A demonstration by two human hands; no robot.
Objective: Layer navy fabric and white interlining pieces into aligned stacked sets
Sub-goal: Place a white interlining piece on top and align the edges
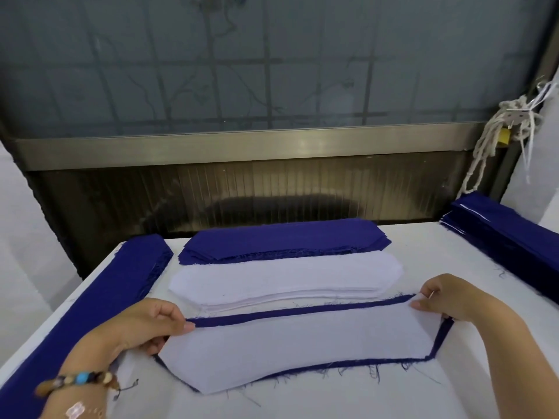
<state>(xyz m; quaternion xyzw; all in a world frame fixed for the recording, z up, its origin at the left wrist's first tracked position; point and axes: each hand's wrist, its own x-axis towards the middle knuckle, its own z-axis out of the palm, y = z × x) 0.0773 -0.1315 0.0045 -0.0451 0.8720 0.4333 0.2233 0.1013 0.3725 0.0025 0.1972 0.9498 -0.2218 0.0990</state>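
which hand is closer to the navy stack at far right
Right. The right hand sits just beside the navy stack; the left hand is at the opposite end of the white interlining piece.

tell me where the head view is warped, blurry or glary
Head view: the wide lens bows the metal rail, which carries a mild sheen; light is soft and even, with faint shadows under the left hand and right hand; the bracelet at the lower corner is smeared; the white interlining piece is sharp.
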